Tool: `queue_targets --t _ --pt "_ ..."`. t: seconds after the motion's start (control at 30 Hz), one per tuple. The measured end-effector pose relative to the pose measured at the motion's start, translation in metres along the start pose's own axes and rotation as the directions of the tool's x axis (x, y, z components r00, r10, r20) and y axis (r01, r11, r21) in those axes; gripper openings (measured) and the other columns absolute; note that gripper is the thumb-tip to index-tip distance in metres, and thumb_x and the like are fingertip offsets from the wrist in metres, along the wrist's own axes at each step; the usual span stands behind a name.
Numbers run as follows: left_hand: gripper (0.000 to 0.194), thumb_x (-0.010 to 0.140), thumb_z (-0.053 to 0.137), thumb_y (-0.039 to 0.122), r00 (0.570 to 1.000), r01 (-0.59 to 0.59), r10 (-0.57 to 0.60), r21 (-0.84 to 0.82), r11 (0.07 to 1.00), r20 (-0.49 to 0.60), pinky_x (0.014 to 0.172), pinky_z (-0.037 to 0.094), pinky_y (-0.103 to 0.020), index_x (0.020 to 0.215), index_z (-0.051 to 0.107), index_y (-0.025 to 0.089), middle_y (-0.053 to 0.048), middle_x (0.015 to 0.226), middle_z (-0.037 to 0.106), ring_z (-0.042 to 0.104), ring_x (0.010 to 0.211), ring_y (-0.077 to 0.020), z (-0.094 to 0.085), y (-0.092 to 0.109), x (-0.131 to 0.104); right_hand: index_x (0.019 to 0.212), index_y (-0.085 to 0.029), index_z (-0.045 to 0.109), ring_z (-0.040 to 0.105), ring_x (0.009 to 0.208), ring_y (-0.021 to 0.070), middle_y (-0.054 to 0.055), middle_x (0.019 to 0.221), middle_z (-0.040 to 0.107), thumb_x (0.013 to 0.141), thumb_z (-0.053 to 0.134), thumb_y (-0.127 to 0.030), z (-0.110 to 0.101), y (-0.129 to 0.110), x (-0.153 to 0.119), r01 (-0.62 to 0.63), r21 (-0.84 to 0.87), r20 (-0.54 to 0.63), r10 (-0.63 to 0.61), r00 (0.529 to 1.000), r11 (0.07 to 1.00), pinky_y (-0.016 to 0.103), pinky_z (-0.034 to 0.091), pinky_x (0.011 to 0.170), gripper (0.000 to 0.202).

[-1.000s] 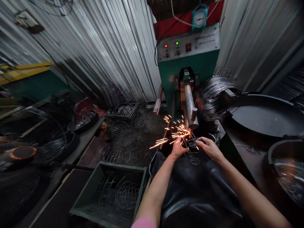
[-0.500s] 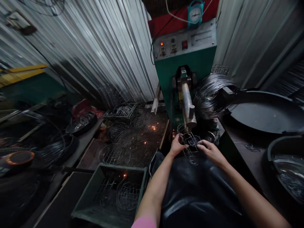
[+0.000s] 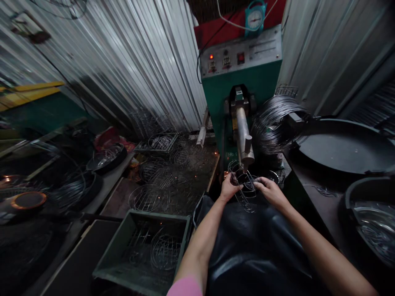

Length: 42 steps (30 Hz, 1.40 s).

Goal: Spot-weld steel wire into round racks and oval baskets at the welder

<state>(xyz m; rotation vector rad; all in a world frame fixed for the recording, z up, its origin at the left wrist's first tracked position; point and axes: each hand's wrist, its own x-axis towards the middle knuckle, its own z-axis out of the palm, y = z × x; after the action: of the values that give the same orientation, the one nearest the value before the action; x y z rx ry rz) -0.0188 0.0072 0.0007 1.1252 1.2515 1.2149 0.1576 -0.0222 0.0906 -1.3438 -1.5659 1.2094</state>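
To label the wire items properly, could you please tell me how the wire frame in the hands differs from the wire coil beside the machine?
The wire frame is open; the wire coil is a dense bundle of loops. The wire frame looks smaller than the wire coil. The left hand and right hand hold the wire frame; neither touches the wire coil. Both look metallic.

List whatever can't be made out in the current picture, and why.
All in the head view:
1. Whether the wire frame touches the metal tip: the contact spot is too small and dark.
2. Some fingers of the left hand: hidden behind the hand itself.
3. The reading on the dial: too small.
4. The right side of the black tub: cut off by the right edge.
5. What the orange-rimmed object is: blurred.
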Motion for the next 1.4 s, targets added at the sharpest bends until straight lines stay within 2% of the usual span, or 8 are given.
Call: queue_targets --t 0.1,0.23,0.4,0.73,0.83,0.97,1.1,1.4 --pt "0.070 0.051 0.080 0.021 0.997 -0.023 0.027 -0.058 0.998 0.073 0.085 0.044 -0.035 0.114 0.050 0.019 -0.003 0.092 0.061 0.058 0.086 -0.0169 0.002 -0.004 0.000 0.077 -0.018 0.061 0.056 0.074 0.0182 0.003 0.077 0.063 0.072 0.055 -0.046 -0.002 0.001 -0.001 0.008 -0.010 0.018 -0.008 1.000 1.000 0.029 0.042 0.071 0.029" --pt "0.087 0.046 0.083 0.024 0.996 -0.063 0.064 -0.028 0.998 0.057 0.090 0.041 -0.036 0.123 0.043 0.017 -0.005 0.098 0.058 0.055 0.095 -0.0191 0.003 -0.017 -0.004 0.080 -0.019 0.060 0.055 0.069 0.0169 0.002 0.075 0.063 0.071 0.058 -0.048 -0.007 0.007 -0.017 -0.066 0.036 0.080 0.063 0.995 0.997 0.028 0.043 0.066 0.031" --pt "0.075 0.048 0.082 0.026 0.995 -0.078 0.080 -0.041 0.996 0.053 0.090 0.041 -0.038 0.114 0.047 0.017 -0.005 0.096 0.058 0.055 0.094 -0.0187 0.003 -0.023 -0.007 0.076 -0.019 0.058 0.053 0.065 0.0154 0.000 0.069 0.059 0.071 0.058 -0.049 -0.006 0.008 -0.027 -0.073 0.067 0.065 0.069 0.995 0.995 0.025 0.042 0.060 0.031" --pt "0.068 0.047 0.082 0.021 0.998 0.046 -0.036 -0.215 0.976 0.049 0.083 0.044 -0.035 0.106 0.050 0.017 -0.003 0.087 0.059 0.056 0.085 -0.0164 0.005 -0.015 0.001 0.070 -0.019 0.059 0.054 0.069 0.0163 0.001 0.070 0.060 0.072 0.055 -0.045 0.004 -0.004 0.004 0.018 0.001 0.030 -0.018 0.999 1.000 0.027 0.043 0.066 0.026" --pt "0.067 0.046 0.082 0.023 0.998 0.059 -0.049 -0.235 0.970 0.050 0.081 0.044 -0.033 0.105 0.050 0.018 -0.001 0.083 0.058 0.056 0.080 -0.0143 0.007 -0.016 -0.001 0.075 -0.019 0.061 0.056 0.069 0.0168 0.002 0.072 0.062 0.071 0.057 -0.048 0.003 0.000 -0.005 -0.048 0.068 0.038 0.046 0.998 0.997 0.028 0.044 0.065 0.029" --pt "0.067 0.047 0.082 0.025 0.995 0.093 -0.081 -0.210 0.973 0.063 0.073 0.045 -0.028 0.105 0.050 0.017 0.003 0.075 0.055 0.054 0.069 -0.0103 0.005 -0.014 -0.008 0.082 -0.019 0.062 0.058 0.067 0.0173 0.003 0.074 0.064 0.069 0.061 -0.052 -0.002 0.008 -0.029 -0.163 0.116 0.139 0.146 0.979 0.980 0.028 0.045 0.062 0.036" --pt "0.063 0.047 0.081 0.025 0.987 0.150 -0.137 -0.183 0.972 0.081 0.065 0.044 -0.023 0.102 0.051 0.017 0.003 0.074 0.054 0.053 0.068 -0.0097 0.004 -0.010 -0.014 0.076 -0.018 0.061 0.055 0.063 0.0152 0.001 0.068 0.061 0.070 0.060 -0.052 -0.003 0.008 -0.040 -0.126 0.117 0.119 0.112 0.987 0.985 0.026 0.043 0.059 0.034" --pt "0.061 0.052 0.076 0.031 0.952 0.307 -0.297 -0.196 0.931 0.077 0.057 0.046 -0.025 0.106 0.050 0.019 -0.004 0.090 0.058 0.055 0.075 -0.0147 0.005 0.002 -0.003 0.073 -0.019 0.059 0.053 0.063 0.0149 0.000 0.067 0.059 0.071 0.056 -0.048 0.001 -0.008 -0.004 -0.013 0.040 0.026 0.012 1.000 0.999 0.026 0.042 0.060 0.029"
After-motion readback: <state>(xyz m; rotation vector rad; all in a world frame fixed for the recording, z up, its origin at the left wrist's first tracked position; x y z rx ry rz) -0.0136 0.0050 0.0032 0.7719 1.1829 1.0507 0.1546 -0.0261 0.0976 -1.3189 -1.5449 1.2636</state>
